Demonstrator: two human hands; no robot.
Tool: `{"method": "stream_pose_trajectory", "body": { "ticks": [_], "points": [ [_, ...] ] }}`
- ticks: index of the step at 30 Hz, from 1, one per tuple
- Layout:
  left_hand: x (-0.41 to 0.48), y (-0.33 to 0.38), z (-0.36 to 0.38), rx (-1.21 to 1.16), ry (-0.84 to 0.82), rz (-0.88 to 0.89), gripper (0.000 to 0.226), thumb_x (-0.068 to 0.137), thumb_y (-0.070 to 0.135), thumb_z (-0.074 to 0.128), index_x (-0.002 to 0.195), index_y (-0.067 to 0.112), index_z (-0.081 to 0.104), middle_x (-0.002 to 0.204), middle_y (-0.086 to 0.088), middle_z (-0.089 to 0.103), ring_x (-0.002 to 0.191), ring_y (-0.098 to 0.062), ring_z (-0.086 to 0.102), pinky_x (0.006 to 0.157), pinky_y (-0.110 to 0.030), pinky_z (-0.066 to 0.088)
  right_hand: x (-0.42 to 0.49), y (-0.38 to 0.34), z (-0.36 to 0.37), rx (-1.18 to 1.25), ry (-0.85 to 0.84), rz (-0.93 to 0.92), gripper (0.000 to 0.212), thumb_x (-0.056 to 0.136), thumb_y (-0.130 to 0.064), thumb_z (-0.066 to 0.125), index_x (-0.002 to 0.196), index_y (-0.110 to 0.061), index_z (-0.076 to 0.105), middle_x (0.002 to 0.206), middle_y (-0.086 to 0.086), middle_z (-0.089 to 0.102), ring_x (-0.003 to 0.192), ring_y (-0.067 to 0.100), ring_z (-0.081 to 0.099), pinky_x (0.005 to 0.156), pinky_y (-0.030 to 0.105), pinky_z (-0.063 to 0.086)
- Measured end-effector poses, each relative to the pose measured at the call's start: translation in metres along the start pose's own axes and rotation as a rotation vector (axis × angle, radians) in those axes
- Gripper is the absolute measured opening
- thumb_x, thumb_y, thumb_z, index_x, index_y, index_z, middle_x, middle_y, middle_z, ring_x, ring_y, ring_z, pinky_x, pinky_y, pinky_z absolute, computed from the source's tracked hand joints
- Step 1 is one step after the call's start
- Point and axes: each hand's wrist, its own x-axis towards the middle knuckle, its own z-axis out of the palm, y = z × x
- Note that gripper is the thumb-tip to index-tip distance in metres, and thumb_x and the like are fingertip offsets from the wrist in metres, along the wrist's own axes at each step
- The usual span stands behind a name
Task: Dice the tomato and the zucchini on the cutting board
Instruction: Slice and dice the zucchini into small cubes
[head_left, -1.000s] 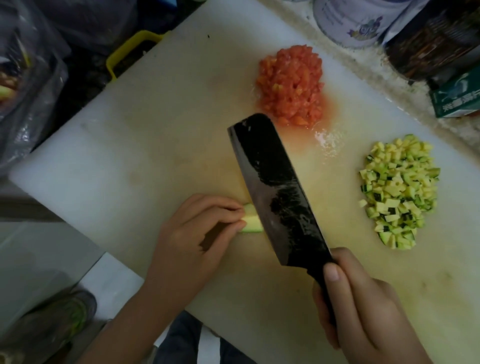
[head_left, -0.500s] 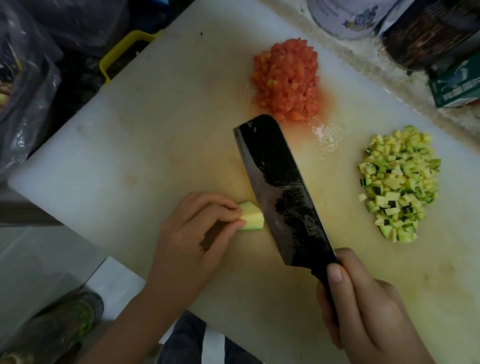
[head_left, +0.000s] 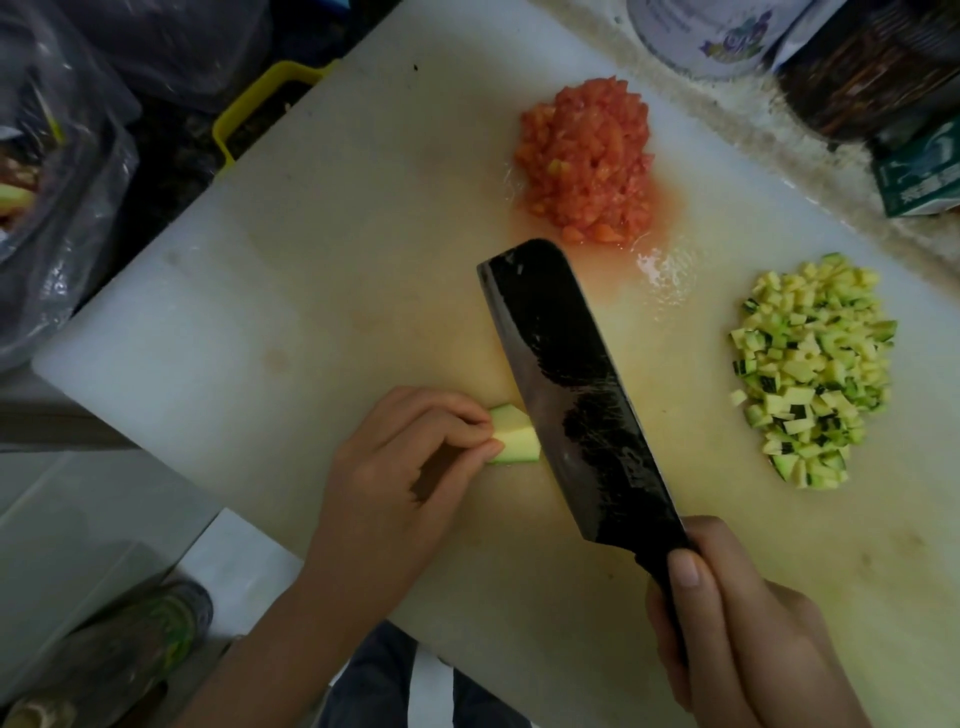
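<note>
A pale-green zucchini wedge (head_left: 514, 439) is pinched steady by left fingers (head_left: 457, 410). A black cleaver (head_left: 571, 395) is gripped by right fingers (head_left: 685, 577) for dicing.

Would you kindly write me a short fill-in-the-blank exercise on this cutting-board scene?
1. The right hand grips the cleaver by its ____.
2. The diced tomato heap is ____ in colour.
3. The number of diced heaps on the cutting board is ____.
4. The left hand pinches the zucchini piece on the blade's ____ side in the picture.
Missing words: handle, red, two, left.
</note>
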Motion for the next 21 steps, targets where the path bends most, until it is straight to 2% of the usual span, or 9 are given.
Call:
{"method": "stream_pose_trajectory", "body": {
  "ticks": [7,13,16,21],
  "points": [
    [0.001,-0.001,0.000,0.012,0.000,0.011,0.018,0.088,0.018,0.065,0.081,0.003,0.072,0.094,0.002,0.069,0.090,-0.012,0.064,0.080,-0.026,0.052,0.000,0.003,0.000,-0.053,-0.009,-0.076,0.016,0.100,-0.046,0.025,0.099,-0.052,0.039,0.069,-0.018,0.050,0.044,-0.014,0.040,0.046,-0.003,0.025],
    [-0.001,0.000,0.001,0.010,0.005,0.003,0.021,0.089,0.021,0.064,0.081,0.003,0.073,0.093,0.002,0.069,0.090,-0.010,0.064,0.083,-0.021,0.050,0.000,0.002,0.001,-0.009,0.007,-0.022,0.020,0.097,-0.056,0.022,0.095,-0.054,0.041,0.055,-0.021,0.046,0.039,-0.009,0.040,0.042,0.001,0.026],
    [0.000,0.000,0.000,0.002,0.013,0.004,0.019,0.088,0.020,0.065,0.081,0.005,0.073,0.094,0.003,0.068,0.090,-0.009,0.064,0.083,-0.020,0.050,0.000,-0.001,0.002,-0.019,0.005,-0.022,0.026,0.096,-0.058,0.020,0.094,-0.049,0.044,0.050,-0.014,0.047,0.037,-0.004,0.041,0.039,0.008,0.030],
    [0.000,0.002,-0.001,-0.014,0.013,0.003,0.015,0.087,0.019,0.066,0.084,0.006,0.073,0.096,0.002,0.068,0.092,-0.006,0.063,0.084,-0.017,0.050,-0.002,-0.011,0.006,-0.160,0.056,-0.076,0.034,0.101,-0.047,0.019,0.096,-0.034,0.050,0.043,-0.005,0.043,0.034,0.007,0.041,0.043,0.014,0.031]
  ]
}}
